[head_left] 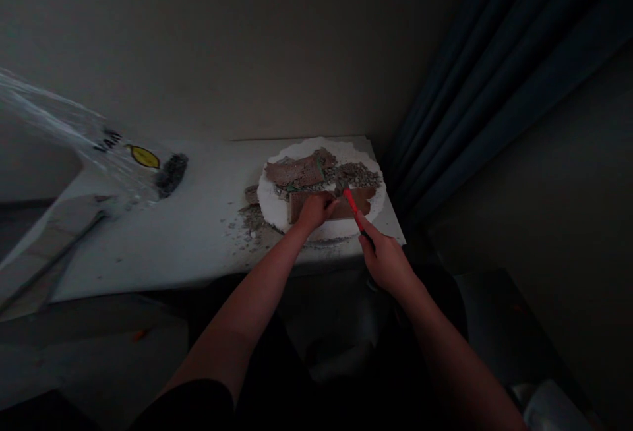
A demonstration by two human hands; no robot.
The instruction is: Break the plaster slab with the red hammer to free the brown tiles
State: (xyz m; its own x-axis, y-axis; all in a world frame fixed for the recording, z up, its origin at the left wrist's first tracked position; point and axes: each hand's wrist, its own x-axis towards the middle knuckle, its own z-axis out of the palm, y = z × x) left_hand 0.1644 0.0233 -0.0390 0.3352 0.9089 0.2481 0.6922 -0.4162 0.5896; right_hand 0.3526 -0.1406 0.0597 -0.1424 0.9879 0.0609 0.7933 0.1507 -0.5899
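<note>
A brown, flat slab with a textured face lies across the near part of a white, scalloped-edged board. My left hand is closed on the slab, fingers curled over its upper edge. In my right hand is a hammer with a red and black handle, gripped in a fist. Its dark head is over the slab's upper edge, hard to tell from the grey rubble behind it. Another brown textured piece rests farther back on the board, with a bit of green at its edge.
The board stands on a white table against a wall. Grey crumbs are scattered left of the board. Farther left is a clear plastic bag with a yellow lemon print and dark material inside. A dark curtain hangs on the right.
</note>
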